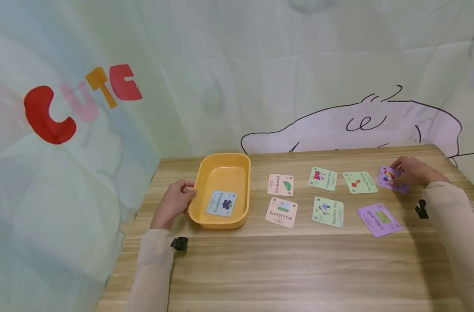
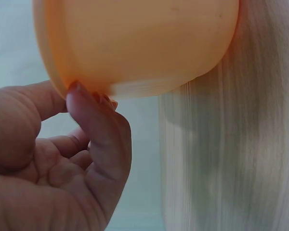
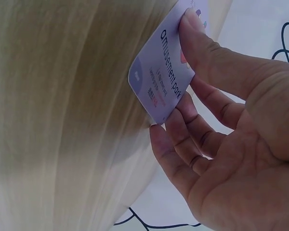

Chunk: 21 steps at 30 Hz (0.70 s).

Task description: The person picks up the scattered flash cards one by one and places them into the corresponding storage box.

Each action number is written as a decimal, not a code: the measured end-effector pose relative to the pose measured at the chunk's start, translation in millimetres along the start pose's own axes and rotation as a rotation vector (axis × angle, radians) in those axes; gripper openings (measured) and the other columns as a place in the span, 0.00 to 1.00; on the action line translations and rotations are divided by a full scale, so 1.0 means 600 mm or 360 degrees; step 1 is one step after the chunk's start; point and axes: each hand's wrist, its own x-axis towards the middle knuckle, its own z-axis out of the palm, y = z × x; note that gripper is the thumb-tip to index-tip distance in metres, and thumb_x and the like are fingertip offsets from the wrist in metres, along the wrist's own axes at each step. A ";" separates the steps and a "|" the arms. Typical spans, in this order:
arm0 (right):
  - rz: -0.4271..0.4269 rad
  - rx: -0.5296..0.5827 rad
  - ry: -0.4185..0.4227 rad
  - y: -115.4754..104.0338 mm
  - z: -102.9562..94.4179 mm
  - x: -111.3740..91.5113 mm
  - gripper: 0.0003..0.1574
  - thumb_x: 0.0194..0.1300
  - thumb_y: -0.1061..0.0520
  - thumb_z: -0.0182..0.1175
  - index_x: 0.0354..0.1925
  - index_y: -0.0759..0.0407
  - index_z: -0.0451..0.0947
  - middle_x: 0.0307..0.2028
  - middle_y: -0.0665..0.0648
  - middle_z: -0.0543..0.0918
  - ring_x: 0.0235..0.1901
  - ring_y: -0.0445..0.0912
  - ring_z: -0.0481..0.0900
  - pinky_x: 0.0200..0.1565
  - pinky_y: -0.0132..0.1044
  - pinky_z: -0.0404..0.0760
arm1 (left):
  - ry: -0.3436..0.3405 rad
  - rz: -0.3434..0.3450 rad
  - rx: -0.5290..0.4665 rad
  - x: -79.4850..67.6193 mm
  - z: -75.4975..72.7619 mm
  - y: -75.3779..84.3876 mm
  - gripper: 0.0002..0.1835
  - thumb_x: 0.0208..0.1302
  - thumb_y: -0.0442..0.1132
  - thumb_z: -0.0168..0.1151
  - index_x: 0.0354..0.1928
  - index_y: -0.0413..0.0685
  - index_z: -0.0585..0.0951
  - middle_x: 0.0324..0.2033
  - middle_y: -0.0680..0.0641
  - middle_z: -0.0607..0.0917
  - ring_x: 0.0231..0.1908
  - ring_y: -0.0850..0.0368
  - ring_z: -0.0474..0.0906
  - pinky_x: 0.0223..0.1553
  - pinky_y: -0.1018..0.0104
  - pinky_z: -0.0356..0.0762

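Beige sleeves lie nearest; the left hand pinches a smooth, round-cornered yellow tray, long axis near-to-far; the right hand, far right, pinches a slanted amusement-park card.

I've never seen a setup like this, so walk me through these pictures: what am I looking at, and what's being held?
There's no machine, just a person's bare left hand and right hand. The wide picture comes from a camera worn on the head; each close-up comes from one wrist.

On the wooden table stands a yellow tray with a blueberry card inside. Right of it lie six more: dewdrop, sunshine, Children's Day, Teachers' Day, Spring Festival and garden.

The left hand pinches the tray's rim; the right holds a purple amusement park card.
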 end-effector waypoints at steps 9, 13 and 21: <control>-0.0030 0.0035 -0.0004 0.006 -0.001 0.000 0.37 0.64 0.59 0.69 0.59 0.79 0.62 0.54 0.84 0.66 0.51 0.73 0.68 0.54 0.71 0.69 | 0.0002 -0.0006 0.0011 0.001 0.001 0.001 0.19 0.77 0.40 0.53 0.64 0.40 0.73 0.42 0.40 0.78 0.27 0.54 0.77 0.26 0.66 0.80; -0.0053 0.0034 -0.0004 0.008 -0.003 0.000 0.37 0.64 0.59 0.69 0.58 0.79 0.63 0.54 0.84 0.67 0.50 0.71 0.70 0.53 0.70 0.69 | 0.0003 -0.0006 -0.0002 0.001 0.001 -0.002 0.19 0.77 0.39 0.54 0.64 0.40 0.73 0.42 0.39 0.78 0.27 0.54 0.77 0.26 0.66 0.80; -0.0046 0.0055 0.0000 0.007 -0.003 -0.003 0.38 0.65 0.57 0.69 0.59 0.79 0.62 0.55 0.85 0.66 0.49 0.71 0.71 0.54 0.70 0.70 | 0.0006 -0.0018 0.0001 -0.002 0.001 0.000 0.19 0.77 0.39 0.53 0.64 0.39 0.72 0.43 0.39 0.78 0.28 0.53 0.78 0.26 0.65 0.81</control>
